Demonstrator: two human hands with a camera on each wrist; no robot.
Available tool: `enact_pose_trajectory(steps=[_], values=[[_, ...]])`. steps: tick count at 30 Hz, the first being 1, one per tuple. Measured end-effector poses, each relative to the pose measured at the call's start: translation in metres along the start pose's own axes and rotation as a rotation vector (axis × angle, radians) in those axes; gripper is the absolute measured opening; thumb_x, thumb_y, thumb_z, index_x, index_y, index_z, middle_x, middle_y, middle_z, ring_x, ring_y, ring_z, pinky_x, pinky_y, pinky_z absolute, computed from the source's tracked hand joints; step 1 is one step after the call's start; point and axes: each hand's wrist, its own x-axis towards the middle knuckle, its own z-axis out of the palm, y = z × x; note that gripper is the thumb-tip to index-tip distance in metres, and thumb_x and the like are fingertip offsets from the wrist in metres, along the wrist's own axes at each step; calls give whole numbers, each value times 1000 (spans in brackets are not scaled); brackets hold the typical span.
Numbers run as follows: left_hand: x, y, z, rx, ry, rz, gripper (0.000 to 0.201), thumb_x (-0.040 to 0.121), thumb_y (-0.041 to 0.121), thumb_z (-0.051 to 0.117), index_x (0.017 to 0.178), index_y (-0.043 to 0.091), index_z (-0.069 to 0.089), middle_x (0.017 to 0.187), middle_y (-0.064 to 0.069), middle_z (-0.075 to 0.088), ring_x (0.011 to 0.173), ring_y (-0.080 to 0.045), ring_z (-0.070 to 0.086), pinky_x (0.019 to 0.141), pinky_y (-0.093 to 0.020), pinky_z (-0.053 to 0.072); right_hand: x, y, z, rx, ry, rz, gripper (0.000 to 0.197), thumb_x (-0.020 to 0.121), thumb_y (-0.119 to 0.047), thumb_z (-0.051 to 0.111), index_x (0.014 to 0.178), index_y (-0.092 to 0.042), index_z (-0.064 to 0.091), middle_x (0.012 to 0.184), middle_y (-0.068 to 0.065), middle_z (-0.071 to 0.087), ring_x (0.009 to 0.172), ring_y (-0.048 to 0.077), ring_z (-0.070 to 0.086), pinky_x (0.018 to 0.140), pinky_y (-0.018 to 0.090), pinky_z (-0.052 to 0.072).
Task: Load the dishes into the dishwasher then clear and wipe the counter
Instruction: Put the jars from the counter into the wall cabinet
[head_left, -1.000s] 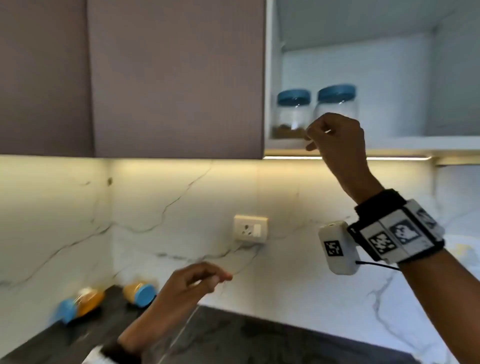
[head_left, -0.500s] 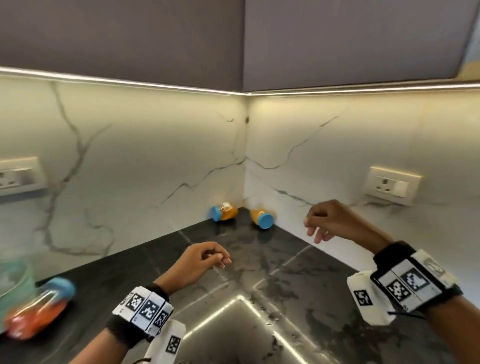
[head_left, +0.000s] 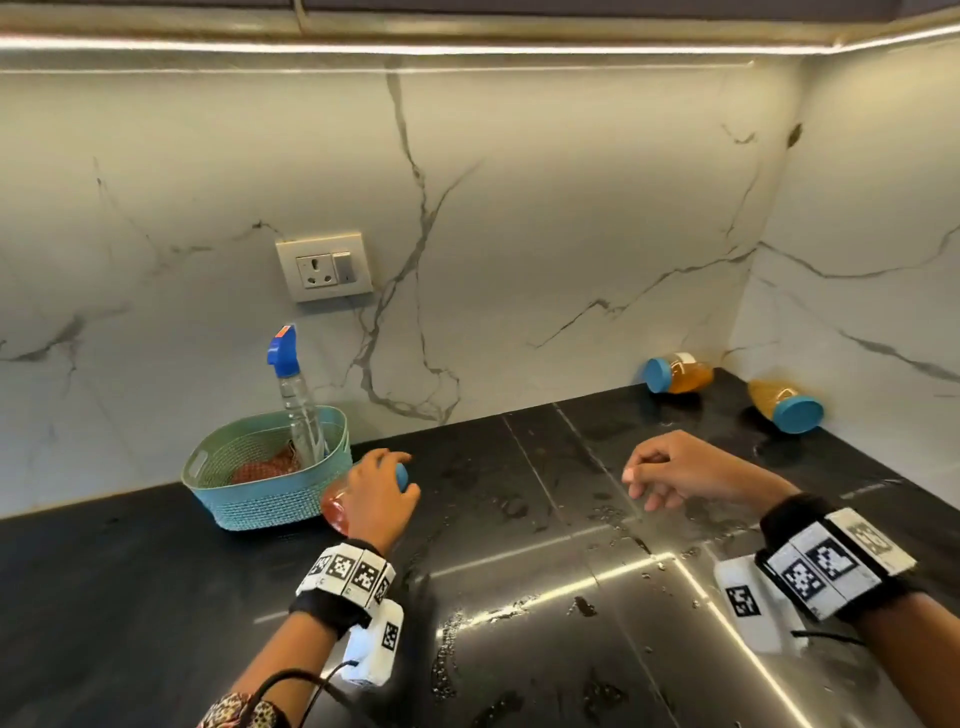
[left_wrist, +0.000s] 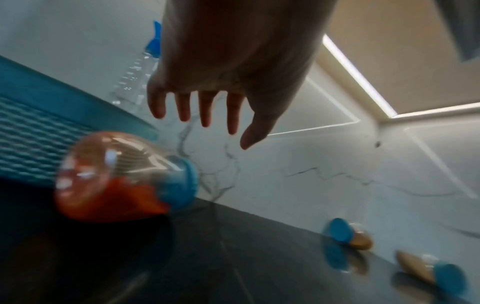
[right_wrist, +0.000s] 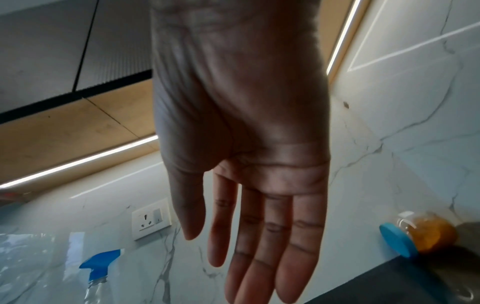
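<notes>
**Left hand over a fallen jar on a black counter**

Seen from head height: a black counter (head_left: 156, 597) meeting a white marbled wall. Left hand (head_left: 382, 491) spread above a red-filled jar (left_wrist: 122, 176) lying on its side, blue lid toward the wall, just beside a teal basket (head_left: 270, 499); fingers (left_wrist: 206, 109) straight and apart in the wrist view, not closed round the jar, contact unclear. Right hand (head_left: 685, 470) empty above the wet middle of the counter, fingers relaxed. Inside the basket, a spray bottle (head_left: 298, 400) standing upright. Far right corner: two amber jars (head_left: 675, 374) (head_left: 784, 402) tipped over, blue lids on.
</notes>
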Motion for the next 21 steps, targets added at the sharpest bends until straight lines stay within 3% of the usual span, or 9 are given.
enact_pose_trajectory(steps=[3, 5, 8, 12, 14, 17, 19, 21], values=[[10, -31, 2, 155, -17, -232, 62, 77, 35, 69, 132, 22, 45, 139, -10, 38, 126, -34, 37, 102, -46, 35, 25, -2, 16, 12, -84, -11, 14, 92, -20, 57, 95, -8, 65, 92, 8, 71, 74, 16, 68, 62, 19, 49], [11, -42, 10, 203, -65, -306, 75, 75, 41, 72, 137, 22, 35, 141, -11, 33, 127, -36, 34, 101, -48, 34, 32, 1, 22, 6, -135, 0, 14, 92, -21, 56, 97, -10, 64, 94, 8, 71, 75, 15, 68, 64, 19, 50], [11, -51, 24, 287, -47, -320, 84, 66, 39, 79, 136, 21, 35, 137, -14, 36, 119, -39, 39, 95, -50, 40, 40, 14, 25, 10, -166, 32, 12, 92, -21, 56, 95, -12, 65, 95, 8, 71, 74, 13, 67, 63, 18, 50], [13, -50, 29, 260, 19, -242, 80, 62, 36, 83, 127, 7, 46, 118, -25, 49, 98, -42, 49, 84, -47, 42, 39, 38, 17, 44, -141, 77, 14, 92, -20, 56, 96, -10, 65, 92, 7, 71, 75, 15, 68, 63, 20, 50], [16, -43, 33, 67, -7, -254, 82, 67, 41, 79, 132, 9, 40, 122, -22, 47, 104, -41, 48, 88, -47, 40, 37, 53, 10, 81, -116, 108, 15, 92, -19, 56, 96, -8, 65, 91, 7, 71, 75, 18, 68, 63, 22, 50], [22, -10, 37, -485, -48, -230, 83, 70, 37, 78, 135, 18, 32, 130, -11, 46, 115, -30, 48, 98, -47, 41, 33, 75, -1, 122, -78, 167, 16, 91, -16, 57, 96, -3, 65, 90, 11, 71, 74, 20, 68, 61, 24, 50], [24, 28, 36, -843, -152, -245, 75, 77, 27, 73, 137, 18, 30, 134, -10, 43, 114, -24, 51, 92, -41, 47, 31, 88, -11, 156, -60, 195, 14, 91, -14, 57, 94, -2, 65, 87, 11, 71, 74, 22, 69, 55, 21, 48], [26, 65, 39, -1171, -344, -279, 67, 81, 32, 66, 137, 19, 31, 136, -14, 44, 110, -25, 57, 80, -35, 54, 29, 102, -21, 200, -16, 215, 13, 91, -13, 58, 93, -3, 65, 84, 9, 71, 73, 23, 69, 55, 22, 49]])
